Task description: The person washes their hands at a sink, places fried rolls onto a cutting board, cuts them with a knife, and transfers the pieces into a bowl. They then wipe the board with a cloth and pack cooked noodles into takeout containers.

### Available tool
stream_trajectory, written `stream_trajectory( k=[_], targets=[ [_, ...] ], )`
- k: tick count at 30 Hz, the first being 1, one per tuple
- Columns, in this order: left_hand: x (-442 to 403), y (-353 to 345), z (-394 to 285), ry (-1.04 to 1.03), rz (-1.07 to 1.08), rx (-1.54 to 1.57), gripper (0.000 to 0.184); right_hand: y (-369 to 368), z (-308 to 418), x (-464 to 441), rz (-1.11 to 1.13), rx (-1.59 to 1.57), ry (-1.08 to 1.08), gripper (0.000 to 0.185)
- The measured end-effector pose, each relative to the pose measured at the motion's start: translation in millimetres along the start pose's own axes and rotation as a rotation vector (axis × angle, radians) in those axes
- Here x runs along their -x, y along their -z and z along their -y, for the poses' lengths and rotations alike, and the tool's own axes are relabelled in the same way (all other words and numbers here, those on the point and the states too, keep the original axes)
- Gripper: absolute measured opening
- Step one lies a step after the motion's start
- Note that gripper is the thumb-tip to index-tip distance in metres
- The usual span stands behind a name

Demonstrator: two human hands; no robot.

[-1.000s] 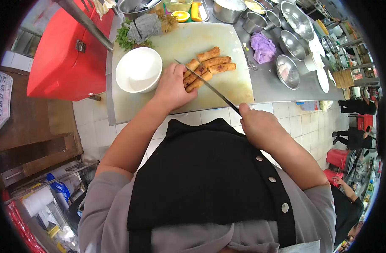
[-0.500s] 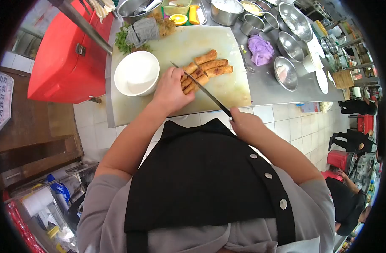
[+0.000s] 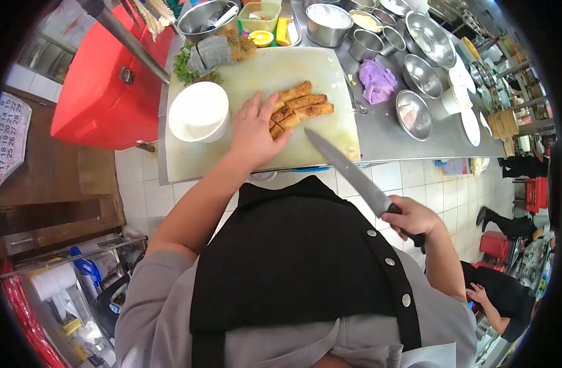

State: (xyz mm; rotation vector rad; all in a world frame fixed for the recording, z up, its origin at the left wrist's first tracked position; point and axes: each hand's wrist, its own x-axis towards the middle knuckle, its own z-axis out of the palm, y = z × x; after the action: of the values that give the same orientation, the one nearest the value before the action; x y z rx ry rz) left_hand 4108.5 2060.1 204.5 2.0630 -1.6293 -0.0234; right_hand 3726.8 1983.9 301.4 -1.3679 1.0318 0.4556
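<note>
Golden-brown fried rolls, cut crosswise into pieces, lie side by side on a pale cutting board. My left hand rests against their left ends with its fingers stretched out and apart. It hides part of the pieces there. My right hand is closed round the black handle of a kitchen knife. The blade points up and left, its tip over the board's front part, apart from the rolls. A white bowl stands on the board, left of my left hand.
Green herbs and a grey bundle lie at the board's back left. To the right are a purple cloth and several metal bowls. A red cooler stands at left. Another person is at lower right.
The knife has come off the rolls and swung right and toward me in my right hand. My left hand's fingers have spread, and more cut pieces show.
</note>
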Motion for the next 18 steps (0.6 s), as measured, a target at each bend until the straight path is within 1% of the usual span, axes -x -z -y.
stream_trajectory(
  k=[3, 5, 8, 10, 12, 14, 17, 18],
  targets=[
    [-1.3, -15.1, -3.2, -0.019, -0.028, 0.013, 0.065, -8.9, -7.5, -35.0, 0.084, 0.023, 0.052, 0.021],
    [-1.8, -25.2, -0.5, -0.021, -0.039, 0.037, 0.056, -19.1, 2.7, -63.3, 0.066, 0.129, 0.117, 0.028],
    [-1.7, -33.6, 3.4, 0.024, -0.120, 0.084, 0.049, -25.6, 1.3, -103.5, 0.034, 0.219, 0.309, 0.033],
    [-1.2, -36.7, 4.6, 0.024, -0.173, 0.099, 0.049, -24.0, 4.3, -101.4, 0.036, 0.209, 0.342, 0.029],
    [-1.8, -37.9, 6.3, 0.032, -0.209, 0.127, 0.048, -21.5, 17.3, -91.4, 0.047, 0.196, 0.284, 0.027],
    [-2.5, -39.9, 5.7, 0.048, -0.228, 0.172, 0.047, -19.8, 40.3, -73.3, 0.061, 0.179, 0.132, 0.026],
    [-3.7, -40.6, 8.4, 0.025, -0.249, 0.155, 0.046, -5.8, 26.2, -66.0, 0.093, 0.146, 0.094, 0.024],
    [-4.3, -40.8, 9.0, 0.037, -0.257, 0.145, 0.046, -2.4, 11.0, -69.9, 0.115, 0.144, 0.076, 0.024]
  ],
)
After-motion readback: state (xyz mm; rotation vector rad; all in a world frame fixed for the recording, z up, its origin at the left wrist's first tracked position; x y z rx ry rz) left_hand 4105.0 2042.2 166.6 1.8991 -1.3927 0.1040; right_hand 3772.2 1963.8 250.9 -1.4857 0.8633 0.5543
